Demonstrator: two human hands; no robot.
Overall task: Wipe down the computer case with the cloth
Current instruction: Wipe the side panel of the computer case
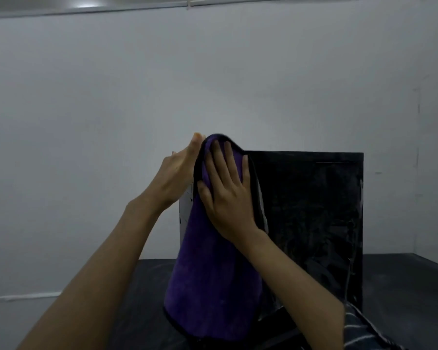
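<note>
Plain grey-white wall (111,109) fills most of the head view, w/ a pale strip along the top edge. Below it a dark counter (402,286) carries a black computer case (314,210), standing upright, its glossy side panel facing the camera and a lighter metal end visible at its left edge. Purple cloth (210,286) w/ black trim is draped over the case's top left corner and hangs down the near face almost to the counter. Right hand (228,193) lies flat on the cloth near the top of the case, fingers straight and spread, pressing the cloth against the panel; grip is apart, nothing pinched. Left hand (177,178) reaches up at the case's left end, just beside the cloth's edge, fingers extended upward and touching or nearly touching the trim; can't tell if its hidden side pinches the cloth. Both forearms are bare. Striped sleeve (364,332) shows at bottom right corner.
</note>
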